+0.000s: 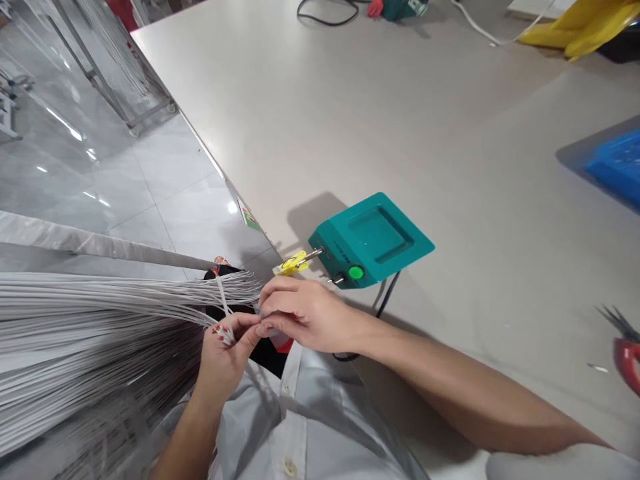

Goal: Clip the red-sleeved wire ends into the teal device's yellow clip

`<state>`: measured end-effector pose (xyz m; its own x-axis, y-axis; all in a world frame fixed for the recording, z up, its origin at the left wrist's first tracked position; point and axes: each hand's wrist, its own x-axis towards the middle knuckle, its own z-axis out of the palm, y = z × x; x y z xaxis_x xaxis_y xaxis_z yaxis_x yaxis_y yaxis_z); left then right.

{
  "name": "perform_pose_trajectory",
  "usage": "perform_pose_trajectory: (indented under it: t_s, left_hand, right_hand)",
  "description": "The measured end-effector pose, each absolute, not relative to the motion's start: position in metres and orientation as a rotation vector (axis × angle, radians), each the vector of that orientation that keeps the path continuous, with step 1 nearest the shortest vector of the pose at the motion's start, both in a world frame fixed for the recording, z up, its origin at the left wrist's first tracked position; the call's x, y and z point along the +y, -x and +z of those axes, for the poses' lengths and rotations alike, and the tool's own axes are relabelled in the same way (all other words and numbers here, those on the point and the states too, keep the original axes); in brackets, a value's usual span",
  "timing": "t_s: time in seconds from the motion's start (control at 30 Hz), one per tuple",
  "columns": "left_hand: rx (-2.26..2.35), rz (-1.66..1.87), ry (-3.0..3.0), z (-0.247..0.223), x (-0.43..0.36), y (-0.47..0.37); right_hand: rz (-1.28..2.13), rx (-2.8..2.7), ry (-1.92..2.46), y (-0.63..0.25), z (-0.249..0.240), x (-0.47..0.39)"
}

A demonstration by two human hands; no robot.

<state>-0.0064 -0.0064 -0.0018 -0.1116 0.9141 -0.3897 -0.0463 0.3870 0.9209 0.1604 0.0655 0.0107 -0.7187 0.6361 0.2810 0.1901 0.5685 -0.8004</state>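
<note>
My left hand [223, 357] is closed around several cut white wires [224, 333] with reddish ends showing above the palm. Thumb and index finger of that hand pinch together against the fingertips of my right hand [317, 317]. The right fingers are curled and closed; what lies between them is too small and hidden to name. Just beyond the right hand stands a teal device [383, 233] with a green button [356, 273] and a shallow square recess. A yellow clip [291, 263] sits on a metal post at its left side. To the left stretches a thick bundle of long white wires [115, 293].
The pale table [450, 133] has its left edge beside my hands. Red-handled pliers or cutters [627, 363] lie at the right, and a blue plastic packet [615, 163] beyond. A yellow object [583, 30] stands at the back. A metal rack [107, 87] is on the floor.
</note>
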Motion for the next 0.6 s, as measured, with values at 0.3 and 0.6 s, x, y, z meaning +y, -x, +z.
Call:
perform_pose_trajectory:
  t_s: [0.3, 0.6]
  left_hand:
    - [1.313, 1.128, -0.514, 0.005, -0.004, 0.000]
    - [1.365, 1.137, -0.571, 0.001, -0.007, 0.006]
  right_hand:
    - [0.426, -2.343, 0.504, -0.161, 0.001, 0.060]
    - [0.919, -2.006, 0.832, -0.155, 0.007, 0.057]
